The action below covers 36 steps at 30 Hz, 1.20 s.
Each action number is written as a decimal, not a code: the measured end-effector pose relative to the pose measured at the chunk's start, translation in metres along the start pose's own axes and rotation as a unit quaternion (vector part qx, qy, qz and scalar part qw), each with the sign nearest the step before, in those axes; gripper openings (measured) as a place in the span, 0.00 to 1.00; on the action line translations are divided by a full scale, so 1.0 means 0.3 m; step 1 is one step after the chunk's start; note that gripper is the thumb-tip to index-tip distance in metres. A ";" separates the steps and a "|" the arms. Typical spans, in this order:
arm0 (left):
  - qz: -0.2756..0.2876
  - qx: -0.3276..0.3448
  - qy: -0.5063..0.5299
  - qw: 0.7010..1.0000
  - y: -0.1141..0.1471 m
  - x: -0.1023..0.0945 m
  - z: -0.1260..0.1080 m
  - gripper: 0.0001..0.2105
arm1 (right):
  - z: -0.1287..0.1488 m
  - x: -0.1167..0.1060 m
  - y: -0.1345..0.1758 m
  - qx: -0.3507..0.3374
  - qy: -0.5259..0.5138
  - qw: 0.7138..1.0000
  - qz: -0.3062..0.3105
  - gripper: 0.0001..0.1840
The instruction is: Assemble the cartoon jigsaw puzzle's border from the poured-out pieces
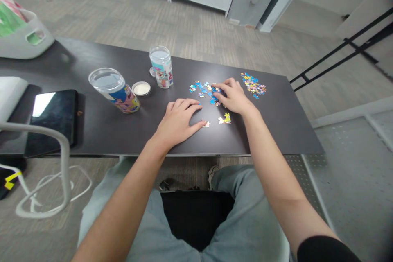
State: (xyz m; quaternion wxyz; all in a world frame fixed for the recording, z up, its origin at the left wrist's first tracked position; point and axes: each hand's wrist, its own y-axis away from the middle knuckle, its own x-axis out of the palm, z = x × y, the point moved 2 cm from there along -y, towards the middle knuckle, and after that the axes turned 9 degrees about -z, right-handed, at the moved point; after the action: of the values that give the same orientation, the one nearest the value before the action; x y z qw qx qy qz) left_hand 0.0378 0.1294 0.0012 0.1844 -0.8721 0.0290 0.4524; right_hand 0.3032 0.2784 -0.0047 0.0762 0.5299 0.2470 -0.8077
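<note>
Loose jigsaw puzzle pieces (202, 89), mostly blue and white, lie spread on the dark table. My right hand (233, 96) rests over their right side, fingers apart and curved, fingertips among the pieces. Some pieces are hidden beneath it. My left hand (181, 120) lies on the table to the left, fingers spread. Its thumb touches a small pale puzzle piece (207, 124), and its index fingertip is by a blue bit. Between the hands, nearer to me, sits a small yellow-and-white cluster of puzzle pieces (226, 118). Farther right is a second pile of puzzle pieces (253, 84).
Two clear printed canisters (164, 71) (123, 97) stand left of my hands, a round lid (141, 88) between them. A black tablet (53, 116), a white basket (30, 45) and a white curved tube (65, 159) are farther left. The table (294, 131) ends at the right.
</note>
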 end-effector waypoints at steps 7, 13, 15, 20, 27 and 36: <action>-0.001 -0.003 -0.003 1.000 -0.003 0.006 -0.001 0.29 | -0.021 -0.013 0.027 0.032 0.018 0.999 0.001 0.34; -0.002 -0.011 -0.018 1.000 -0.001 0.006 -0.004 0.30 | 0.084 -0.003 0.040 -0.005 0.005 0.999 0.052 0.36; -0.013 -0.020 -0.024 0.999 -0.001 0.007 -0.004 0.30 | 0.106 -0.009 0.044 -0.018 -0.006 0.998 0.063 0.36; -0.029 -0.039 -0.037 0.998 0.003 0.007 -0.003 0.31 | 0.138 -0.032 0.049 -0.047 -0.016 0.997 0.063 0.36; -0.038 -0.066 -0.059 0.995 0.010 0.002 0.004 0.37 | 0.178 -0.027 0.066 -0.079 -0.005 0.990 0.117 0.33; -0.021 -0.033 -0.075 0.996 0.014 0.008 -0.004 0.37 | 0.060 -0.070 0.093 -0.025 -0.031 0.997 0.058 0.38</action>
State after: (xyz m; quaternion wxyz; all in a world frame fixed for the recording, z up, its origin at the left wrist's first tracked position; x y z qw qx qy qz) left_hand 0.0394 0.1254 -0.0014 0.1664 -0.8419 -0.0188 0.5130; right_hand 0.3081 0.2426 0.0110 0.1442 0.5158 0.2337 -0.8115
